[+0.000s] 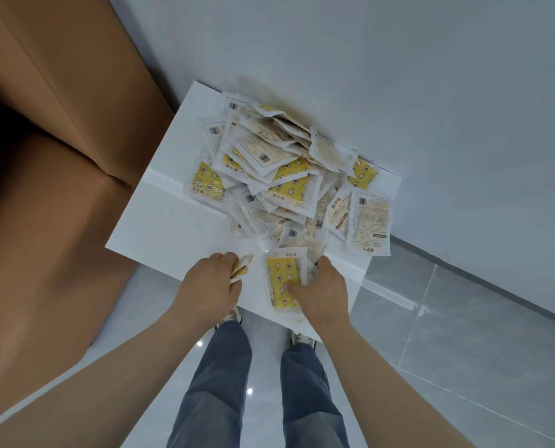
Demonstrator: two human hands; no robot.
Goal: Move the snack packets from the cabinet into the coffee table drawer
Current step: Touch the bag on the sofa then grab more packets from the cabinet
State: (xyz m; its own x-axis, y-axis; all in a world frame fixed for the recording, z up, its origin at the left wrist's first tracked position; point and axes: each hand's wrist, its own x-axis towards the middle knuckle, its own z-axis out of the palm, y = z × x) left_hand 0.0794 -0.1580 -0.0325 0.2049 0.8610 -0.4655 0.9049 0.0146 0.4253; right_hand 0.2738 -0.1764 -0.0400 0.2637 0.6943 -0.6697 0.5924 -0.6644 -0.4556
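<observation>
Yellow-white snack packets (289, 176) heaped on cabinet (172, 227)

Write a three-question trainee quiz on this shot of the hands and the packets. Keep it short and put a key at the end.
1. True or false: the left hand hangs empty.
2. The pile of snack packets lies on: A) a chair seat; B) the white cabinet top; C) a bed.
3. Fill in: the front packet in the right hand shows its ___ printed face.

Key: 1 false, its fingers curl round a crumpled packet; 2 B; 3 yellow.
</observation>
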